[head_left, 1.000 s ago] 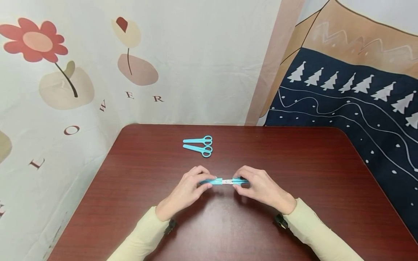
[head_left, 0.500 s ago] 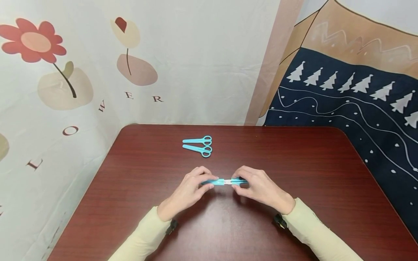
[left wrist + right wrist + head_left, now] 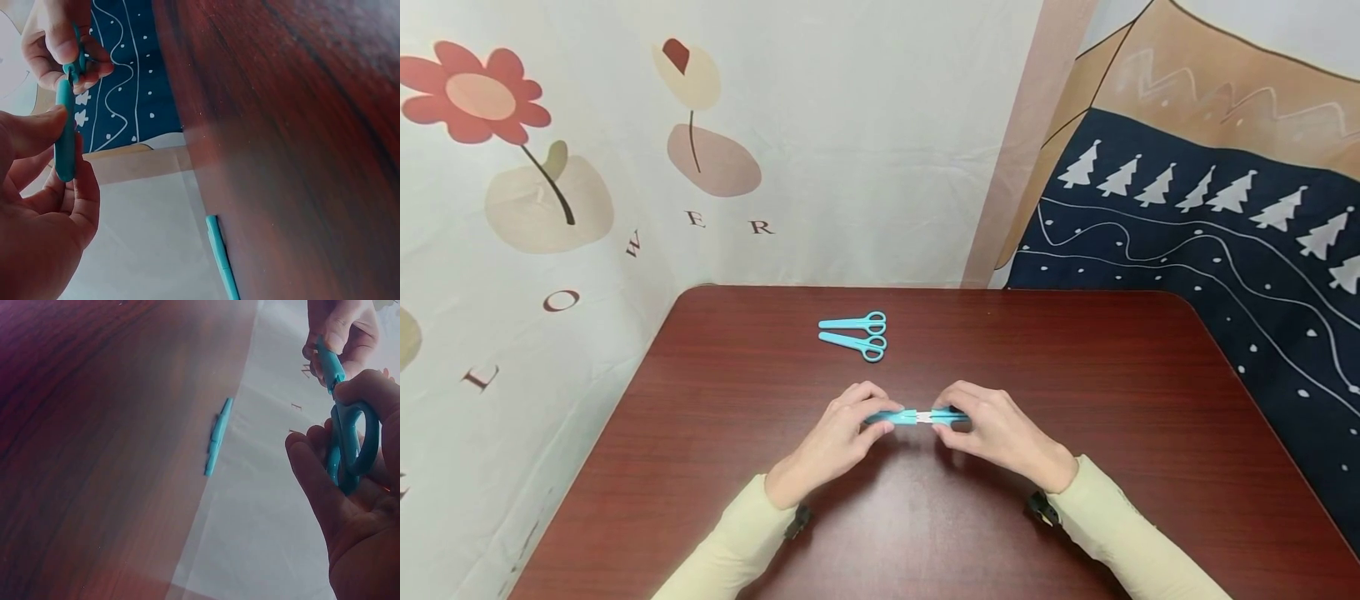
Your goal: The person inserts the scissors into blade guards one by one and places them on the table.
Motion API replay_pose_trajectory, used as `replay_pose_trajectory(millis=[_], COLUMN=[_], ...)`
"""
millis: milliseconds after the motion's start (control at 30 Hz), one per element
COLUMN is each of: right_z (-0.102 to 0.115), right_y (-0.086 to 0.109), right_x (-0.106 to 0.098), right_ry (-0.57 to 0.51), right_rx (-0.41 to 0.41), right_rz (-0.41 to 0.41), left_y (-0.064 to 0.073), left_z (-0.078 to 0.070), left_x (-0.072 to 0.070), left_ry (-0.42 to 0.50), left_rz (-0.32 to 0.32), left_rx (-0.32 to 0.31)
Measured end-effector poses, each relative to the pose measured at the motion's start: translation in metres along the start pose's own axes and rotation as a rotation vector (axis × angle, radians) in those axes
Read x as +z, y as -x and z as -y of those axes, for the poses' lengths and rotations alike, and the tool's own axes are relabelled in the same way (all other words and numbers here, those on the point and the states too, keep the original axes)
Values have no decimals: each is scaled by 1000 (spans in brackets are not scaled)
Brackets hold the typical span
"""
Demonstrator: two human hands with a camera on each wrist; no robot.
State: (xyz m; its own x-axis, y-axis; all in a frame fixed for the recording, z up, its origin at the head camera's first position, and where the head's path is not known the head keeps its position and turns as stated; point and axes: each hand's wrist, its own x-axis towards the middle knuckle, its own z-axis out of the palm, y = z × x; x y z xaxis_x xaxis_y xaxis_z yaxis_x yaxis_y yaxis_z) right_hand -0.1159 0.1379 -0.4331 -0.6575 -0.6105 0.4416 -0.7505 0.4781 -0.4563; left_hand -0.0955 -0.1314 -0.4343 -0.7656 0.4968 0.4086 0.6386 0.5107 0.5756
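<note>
Between the hands, level across the table, is a pair of blue scissors (image 3: 365, 440) with its blades partly inside a blue blade cover (image 3: 65, 128). My left hand (image 3: 842, 429) pinches the cover between thumb and fingers. My right hand (image 3: 1000, 429) grips the scissors by the handles, whose finger loops show in the right wrist view. A short stretch of bare metal (image 3: 923, 417) shows between cover and handles. Farther back on the table lie two more blue scissors, an upper pair (image 3: 853, 323) and a lower pair (image 3: 854, 342), their blades covered in blue.
The dark red-brown table (image 3: 1075, 358) spans the view below both arms. Behind it hangs a pale cloth (image 3: 865, 150) with flowers and letters. A navy cloth with white trees (image 3: 1180, 225) hangs at the right.
My left hand has shifted slightly right with the cover, and the bare metal stretch has become shorter. My right hand has barely moved. The two scissors at the back lie as before.
</note>
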Motion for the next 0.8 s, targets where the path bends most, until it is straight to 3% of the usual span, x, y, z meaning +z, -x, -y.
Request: replay_pose_trajectory(millis=[200,567,800], right_z=[0,-1,0], right_y=[1,1,0], right_x=[1,1,3], right_ry=[-13,2,-22], right_rx=[5,-20,-35], right_rz=[2,-14,-6], left_y=[-1,0,-3], left_z=[2,1,-1], left_x=[3,3,6], left_ry=[-22,-50,-68], left_rz=[-5,-17,-40], left_rx=[41,54,116])
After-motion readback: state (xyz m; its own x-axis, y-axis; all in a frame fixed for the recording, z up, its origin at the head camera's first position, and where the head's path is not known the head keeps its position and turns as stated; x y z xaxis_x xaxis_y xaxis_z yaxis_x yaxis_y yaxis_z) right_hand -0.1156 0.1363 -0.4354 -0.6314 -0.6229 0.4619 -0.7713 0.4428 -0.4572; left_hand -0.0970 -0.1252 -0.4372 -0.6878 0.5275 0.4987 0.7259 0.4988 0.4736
